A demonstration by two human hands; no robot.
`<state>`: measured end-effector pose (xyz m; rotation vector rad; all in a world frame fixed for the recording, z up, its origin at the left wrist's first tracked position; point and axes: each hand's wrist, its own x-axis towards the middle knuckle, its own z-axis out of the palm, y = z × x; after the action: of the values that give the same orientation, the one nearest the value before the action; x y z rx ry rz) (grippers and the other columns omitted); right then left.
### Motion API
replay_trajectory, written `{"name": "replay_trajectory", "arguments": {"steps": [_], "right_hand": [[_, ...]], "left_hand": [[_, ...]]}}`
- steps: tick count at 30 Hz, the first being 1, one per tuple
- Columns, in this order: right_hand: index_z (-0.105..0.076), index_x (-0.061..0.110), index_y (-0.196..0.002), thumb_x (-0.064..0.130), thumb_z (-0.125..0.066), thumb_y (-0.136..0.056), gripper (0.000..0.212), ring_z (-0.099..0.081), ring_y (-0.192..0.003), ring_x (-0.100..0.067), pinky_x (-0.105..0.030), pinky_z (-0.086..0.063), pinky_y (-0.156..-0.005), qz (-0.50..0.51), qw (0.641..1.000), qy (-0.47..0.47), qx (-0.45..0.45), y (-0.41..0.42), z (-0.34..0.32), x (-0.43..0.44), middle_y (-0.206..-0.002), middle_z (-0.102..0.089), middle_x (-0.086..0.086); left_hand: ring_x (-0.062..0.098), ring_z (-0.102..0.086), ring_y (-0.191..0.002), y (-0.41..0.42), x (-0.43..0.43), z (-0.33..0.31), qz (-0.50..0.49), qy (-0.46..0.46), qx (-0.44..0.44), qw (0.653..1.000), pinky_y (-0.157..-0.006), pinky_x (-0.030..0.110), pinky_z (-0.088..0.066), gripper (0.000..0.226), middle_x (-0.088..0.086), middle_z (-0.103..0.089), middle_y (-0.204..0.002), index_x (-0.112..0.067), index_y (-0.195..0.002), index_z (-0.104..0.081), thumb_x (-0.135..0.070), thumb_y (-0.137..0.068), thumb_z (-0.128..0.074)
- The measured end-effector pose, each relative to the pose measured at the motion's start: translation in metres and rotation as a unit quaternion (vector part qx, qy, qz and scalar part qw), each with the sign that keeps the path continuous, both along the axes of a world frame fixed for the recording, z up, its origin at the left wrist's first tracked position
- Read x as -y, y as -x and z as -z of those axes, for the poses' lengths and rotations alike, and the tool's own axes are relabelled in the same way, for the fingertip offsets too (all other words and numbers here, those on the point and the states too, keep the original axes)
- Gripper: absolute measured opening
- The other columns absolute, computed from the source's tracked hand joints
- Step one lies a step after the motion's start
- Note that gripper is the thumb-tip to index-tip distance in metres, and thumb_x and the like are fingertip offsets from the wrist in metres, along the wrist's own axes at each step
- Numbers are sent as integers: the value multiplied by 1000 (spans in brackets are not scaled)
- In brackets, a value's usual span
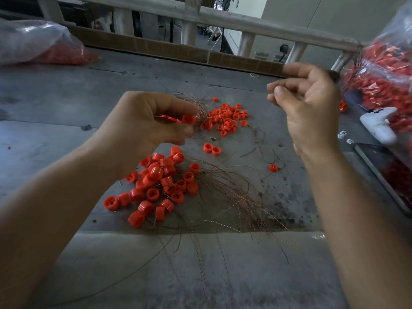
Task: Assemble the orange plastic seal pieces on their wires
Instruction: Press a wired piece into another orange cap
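The left hand [145, 128] pinches one orange seal piece [188, 119] between thumb and fingers [178, 108], with a wire bundle [200, 110] fanning out just beyond the fingertips. The right hand [310, 103] is raised, fingers curled and thumb pressed to forefinger. Whether a strand is caught there is too fine to tell.

The piece looks like a light, hard, smooth plastic cap, likely to squirt out of a loose pinch, so a grip across its side walls that leaves the opening free seems best. The wires look thin, springy and quick to tangle. They are probably best taken singly, close to the end.

Below the left fingers lies a near heap of seal pieces [160, 184] with wires [234, 197] trailing from it, and just past them lies a far heap [225, 119].

The worktop [66, 97] is grey, scuffed and stained. A clear bag [42, 43] sits far left and a fuller bag [388, 74] beside the right fingers, with a white device [379, 126] under it. A pale railing [223, 21] crosses behind.
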<state>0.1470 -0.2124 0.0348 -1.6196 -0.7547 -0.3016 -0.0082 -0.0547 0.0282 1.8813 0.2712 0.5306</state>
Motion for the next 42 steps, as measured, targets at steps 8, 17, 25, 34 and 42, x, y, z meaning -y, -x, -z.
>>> {"name": "replay_trajectory", "arguments": {"steps": [8,17,25,34,42], "right_hand": [[-59,28,-87,1,-55,-86,27,-58,-71,1,-16,-48,-69,-51,989,65,121,22,-3,-6,-81,-60,13],[-65,12,-95,4,-62,-82,16,-53,-71,6,-7,-42,-70,-117,957,141,226,45,7,-17,-79,-56,14],[-67,5,-89,2,-66,-79,10,-54,-68,0,-7,-42,-68,-132,955,160,213,50,11,-19,-76,-58,6],[-50,17,-88,4,-69,-78,25,-57,-75,0,-7,-44,-67,-143,961,167,167,51,8,-16,-75,-58,13],[-57,8,-91,5,-69,-78,18,-57,-67,2,-10,-48,-68,-131,958,186,174,51,7,-14,-74,-58,9]], "left_hand": [[18,-70,-71,-1,0,7,52,63,34,996,-62,16,-53,25,-1,-71,-83,-24,-75,-67,-19,-51,-69],[11,-69,-70,-2,3,5,60,82,46,994,-61,14,-52,31,-4,-73,-79,-20,-82,-69,-19,-51,-69],[12,-69,-73,-2,3,6,84,95,49,991,-63,16,-53,28,-1,-73,-79,-20,-79,-71,-19,-51,-69],[12,-70,-72,0,3,4,116,167,50,978,-62,17,-53,29,0,-73,-75,-20,-74,-76,-20,-45,-70],[13,-70,-70,1,2,3,133,191,38,972,-61,18,-54,27,2,-73,-74,-17,-77,-75,-7,-56,-61]]}}
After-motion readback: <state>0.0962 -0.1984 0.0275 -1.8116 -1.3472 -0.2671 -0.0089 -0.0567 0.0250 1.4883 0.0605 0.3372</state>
